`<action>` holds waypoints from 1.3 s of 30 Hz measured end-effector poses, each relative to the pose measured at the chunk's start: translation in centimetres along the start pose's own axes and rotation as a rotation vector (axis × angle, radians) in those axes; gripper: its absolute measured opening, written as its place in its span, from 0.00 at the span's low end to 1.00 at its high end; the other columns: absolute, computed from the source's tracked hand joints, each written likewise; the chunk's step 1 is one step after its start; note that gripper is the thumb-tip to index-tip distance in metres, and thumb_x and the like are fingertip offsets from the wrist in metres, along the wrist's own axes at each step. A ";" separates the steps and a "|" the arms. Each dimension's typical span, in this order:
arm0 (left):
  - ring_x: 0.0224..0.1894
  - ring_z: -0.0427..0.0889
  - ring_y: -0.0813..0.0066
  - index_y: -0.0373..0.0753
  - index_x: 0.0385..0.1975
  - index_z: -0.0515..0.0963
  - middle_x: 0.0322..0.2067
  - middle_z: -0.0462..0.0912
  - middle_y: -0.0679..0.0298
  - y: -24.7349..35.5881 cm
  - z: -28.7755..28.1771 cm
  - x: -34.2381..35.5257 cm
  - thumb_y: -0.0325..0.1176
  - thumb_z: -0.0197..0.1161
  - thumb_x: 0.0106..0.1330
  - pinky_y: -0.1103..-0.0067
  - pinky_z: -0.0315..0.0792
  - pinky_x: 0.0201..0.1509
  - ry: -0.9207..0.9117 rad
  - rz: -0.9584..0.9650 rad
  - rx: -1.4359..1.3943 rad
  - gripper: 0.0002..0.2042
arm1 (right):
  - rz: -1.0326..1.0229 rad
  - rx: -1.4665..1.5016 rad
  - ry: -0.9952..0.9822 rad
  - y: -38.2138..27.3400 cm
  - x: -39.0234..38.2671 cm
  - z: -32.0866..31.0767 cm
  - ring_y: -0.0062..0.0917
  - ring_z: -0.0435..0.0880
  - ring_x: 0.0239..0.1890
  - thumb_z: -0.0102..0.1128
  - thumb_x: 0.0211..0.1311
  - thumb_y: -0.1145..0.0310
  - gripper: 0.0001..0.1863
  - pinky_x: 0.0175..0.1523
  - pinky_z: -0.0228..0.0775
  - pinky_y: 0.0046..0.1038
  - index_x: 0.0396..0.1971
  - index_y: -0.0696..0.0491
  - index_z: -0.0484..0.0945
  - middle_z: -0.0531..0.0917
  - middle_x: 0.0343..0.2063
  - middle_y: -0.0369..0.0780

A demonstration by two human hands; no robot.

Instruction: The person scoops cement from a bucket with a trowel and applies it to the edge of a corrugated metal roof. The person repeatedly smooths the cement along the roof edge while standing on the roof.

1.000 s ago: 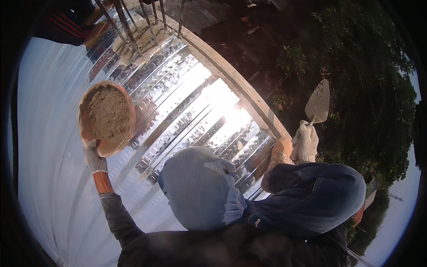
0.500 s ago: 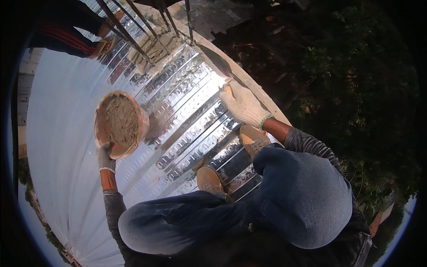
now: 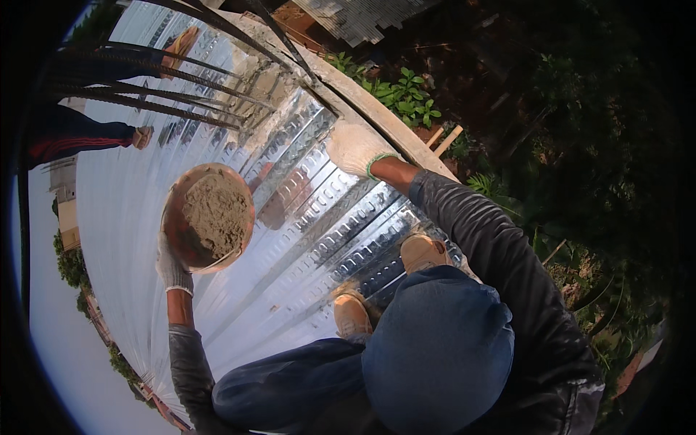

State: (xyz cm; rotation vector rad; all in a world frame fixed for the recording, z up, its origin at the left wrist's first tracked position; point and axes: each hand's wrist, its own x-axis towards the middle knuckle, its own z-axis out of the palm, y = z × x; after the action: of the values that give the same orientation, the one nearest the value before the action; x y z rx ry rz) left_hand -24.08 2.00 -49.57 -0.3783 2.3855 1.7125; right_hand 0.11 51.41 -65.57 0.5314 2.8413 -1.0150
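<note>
My left hand (image 3: 172, 262), in a pale knit glove, grips the side of a round bucket (image 3: 171, 221) tilted toward me. Wet grey mortar (image 3: 217, 210) fills much of it. Beyond the knees, my right hand (image 3: 357, 148), gloved in white with a green cuff edge, is closed low over the ribbed metal decking (image 3: 290, 246) beside the concrete edge. Whatever its fingers hold, if anything, is hidden beneath the glove.
Steel reinforcing bars (image 3: 174, 76) rise from a patch of rough mortar (image 3: 264, 90) at the far left. Another person's legs (image 3: 87, 134) stand behind them. Along the right runs a concrete ledge (image 3: 406, 148), with a drop to plants (image 3: 406, 94) beyond. My shoes (image 3: 353, 313) are on the decking.
My right hand has moved left, farther along the ledge. The bucket has shifted slightly right and its mouth shows more fully. The whole view has turned, and the bars now lean left.
</note>
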 end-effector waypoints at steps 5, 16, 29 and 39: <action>0.52 0.88 0.68 0.28 0.61 0.85 0.53 0.91 0.57 1.8 0.6 -0.8 0.49 0.67 0.81 0.70 0.84 0.58 0.102 0.124 0.186 0.26 | -0.076 0.229 0.072 -0.6 -5.0 3.3 0.53 0.90 0.47 0.53 0.76 0.61 0.16 0.54 0.81 0.52 0.41 0.59 0.84 0.87 0.41 0.57; 0.48 0.88 0.70 0.30 0.58 0.86 0.50 0.90 0.60 4.7 4.7 -2.5 0.43 0.68 0.82 0.72 0.83 0.54 0.077 0.150 0.297 0.20 | -0.044 0.278 0.071 3.4 -4.4 -3.4 0.53 0.91 0.45 0.54 0.77 0.56 0.22 0.51 0.83 0.52 0.54 0.61 0.80 0.90 0.42 0.55; 0.43 0.88 0.75 0.29 0.51 0.87 0.43 0.92 0.62 7.2 9.2 -7.1 0.42 0.71 0.80 0.76 0.83 0.49 0.098 0.266 0.427 0.18 | 0.027 0.391 0.060 -1.7 -12.7 -1.8 0.50 0.90 0.44 0.64 0.76 0.52 0.21 0.49 0.81 0.51 0.50 0.57 0.81 0.88 0.37 0.53; 0.33 0.67 0.85 0.35 0.29 0.82 0.26 0.74 0.75 9.3 12.4 -9.4 0.49 0.72 0.78 0.77 0.68 0.35 -0.010 0.364 0.635 0.22 | -0.505 0.261 -0.361 -9.1 -9.9 -7.2 0.41 0.91 0.48 0.63 0.77 0.54 0.18 0.55 0.83 0.42 0.50 0.53 0.88 0.90 0.48 0.46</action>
State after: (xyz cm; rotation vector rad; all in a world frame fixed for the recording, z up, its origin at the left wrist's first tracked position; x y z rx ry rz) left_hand -17.99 17.51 -42.37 0.1693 2.9383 0.9442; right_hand 6.54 46.47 -52.67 -0.3550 2.5712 -1.3967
